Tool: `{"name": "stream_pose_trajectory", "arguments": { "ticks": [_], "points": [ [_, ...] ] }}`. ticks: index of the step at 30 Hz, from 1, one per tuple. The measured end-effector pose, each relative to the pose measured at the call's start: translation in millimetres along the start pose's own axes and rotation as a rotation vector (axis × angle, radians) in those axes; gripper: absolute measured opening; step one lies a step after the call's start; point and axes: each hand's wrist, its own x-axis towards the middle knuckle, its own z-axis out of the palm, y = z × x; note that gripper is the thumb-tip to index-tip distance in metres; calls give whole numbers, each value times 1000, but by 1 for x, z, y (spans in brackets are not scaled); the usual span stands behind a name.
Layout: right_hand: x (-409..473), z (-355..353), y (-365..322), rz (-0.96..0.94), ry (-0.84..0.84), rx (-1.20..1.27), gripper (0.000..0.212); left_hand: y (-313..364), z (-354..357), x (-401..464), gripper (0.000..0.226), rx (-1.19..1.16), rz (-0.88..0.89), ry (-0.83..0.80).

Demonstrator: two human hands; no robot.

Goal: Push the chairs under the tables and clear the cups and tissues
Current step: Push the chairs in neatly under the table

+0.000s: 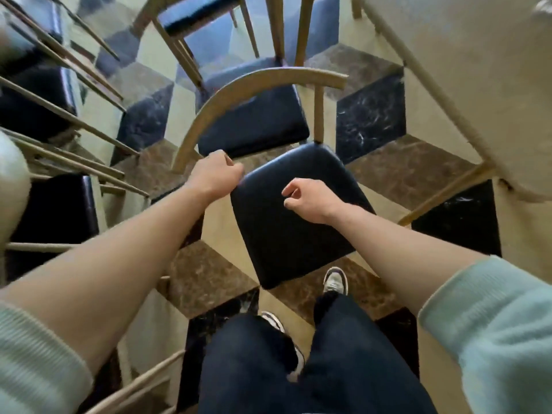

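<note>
Left hand closed on chair backrest end, frame centre; right hand loosely curled, empty, over seat; counter upper right, push likely heads there.

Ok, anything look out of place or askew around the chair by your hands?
Yes: the nearest chair sits skewed in the aisle, not under the table on the right. The left hand grips its curved backrest; the right hand hovers over the seat.

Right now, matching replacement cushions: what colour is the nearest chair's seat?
Black, glossy seat; head view shows it.
</note>
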Motion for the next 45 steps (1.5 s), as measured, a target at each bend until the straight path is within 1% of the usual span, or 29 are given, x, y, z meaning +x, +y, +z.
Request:
{"name": "stream_pose_trajectory", "arguments": {
  "ticks": [2, 5, 6, 7, 9, 10, 12, 13, 14, 15, 17, 18, 19, 21, 23, 25, 29, 32, 35, 38, 42, 45],
  "points": [
    [35, -5, -19, 24, -7, 50, 27, 11, -21, 48, 26, 38, 82, 28],
    [90, -5, -45, 41, -24, 159, 31, 28, -45, 123, 53, 226, 199, 92],
    [108, -1, -53, 57, -39, 208, 37, 35, -50, 147, 60, 284, 246, 122],
    [132, 2, -62, 92, -41, 256, 46, 48, -54, 178, 67, 308, 310, 115],
    [170, 8, -79, 139, -35, 348, 66, 74, -52, 219, 74, 264, 448, 36],
    [197, 11, -87, 185, -17, 439, 75, 89, -46, 245, 75, 242, 540, -34],
    [240, 14, -110, 287, 34, 623, 88, 117, -35, 279, 68, 227, 688, -198],
    [259, 16, -121, 345, 62, 679, 89, 126, -27, 290, 63, 202, 736, -278],
    [271, 16, -128, 389, 75, 703, 83, 135, -23, 293, 56, 188, 763, -338],
    [285, 21, -133, 443, 97, 769, 73, 138, -17, 299, 48, 195, 786, -411],
    [305, 29, -140, 548, 167, 1017, 49, 145, -9, 311, 33, 223, 863, -466],
    [309, 33, -144, 573, 198, 1154, 47, 145, -7, 315, 29, 230, 882, -494],
    [311, 36, -147, 585, 216, 1258, 52, 145, -6, 317, 27, 219, 883, -522],
    [316, 42, -151, 608, 240, 1310, 57, 142, -9, 322, 26, 165, 854, -558],
    [318, 41, -158, 623, 244, 1275, 54, 139, -12, 323, 28, 134, 824, -550],
    [317, 41, -160, 637, 225, 1258, 56, 135, -14, 326, 29, 115, 793, -570],
    [307, 45, -157, 626, 144, 1185, 59, 125, -16, 331, 31, 42, 732, -602],
    [289, 47, -142, 607, 73, 1104, 54, 124, -10, 326, 30, -3, 693, -587],
    [263, 49, -120, 581, -24, 999, 42, 121, -4, 318, 32, -61, 637, -594],
    [241, 45, -97, 558, -78, 912, 33, 115, 0, 313, 35, -132, 572, -554],
    [233, 30, -85, 533, -146, 798, 41, 103, 0, 320, 31, -194, 422, -460],
    [227, 13, -74, 508, -178, 716, 37, 101, -1, 325, 33, -231, 335, -409]
  ]
}}
